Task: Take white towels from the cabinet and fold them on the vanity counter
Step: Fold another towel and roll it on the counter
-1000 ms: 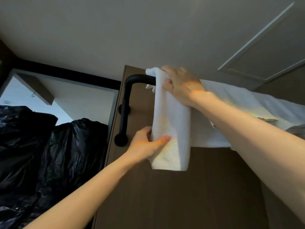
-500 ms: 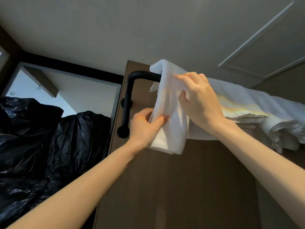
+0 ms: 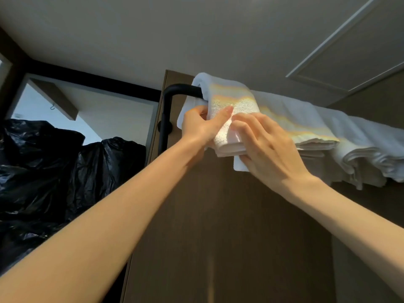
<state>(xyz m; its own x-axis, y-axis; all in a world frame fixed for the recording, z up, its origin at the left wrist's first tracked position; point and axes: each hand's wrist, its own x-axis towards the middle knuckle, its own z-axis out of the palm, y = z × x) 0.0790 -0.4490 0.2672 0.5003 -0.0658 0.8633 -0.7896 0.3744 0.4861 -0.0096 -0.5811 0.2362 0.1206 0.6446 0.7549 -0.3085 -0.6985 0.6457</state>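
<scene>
Two bare hands work a white towel point(image 3: 231, 99) draped over the left end of a black rail point(image 3: 175, 90), which is fixed high on a dark wooden panel point(image 3: 229, 226) just below the ceiling point(image 3: 175, 29). The left hand point(image 3: 201, 125) grips the towel's left side, with the thumb laid across the front of the cloth and the fingers curled behind it. The right hand point(image 3: 269, 154) holds the lower right part of the folded bundle, its fingers bent over the front; its thumb is hidden, and a loose flap hangs beneath the palm. More folded white towels point(image 3: 360, 145) hang along the rail toward its right end, the nearest touching the one being handled. Black plastic bags point(image 3: 54, 171) are piled to the left of the panel, and a framed hatch point(image 3: 360, 51) is set in the ceiling at upper right.
</scene>
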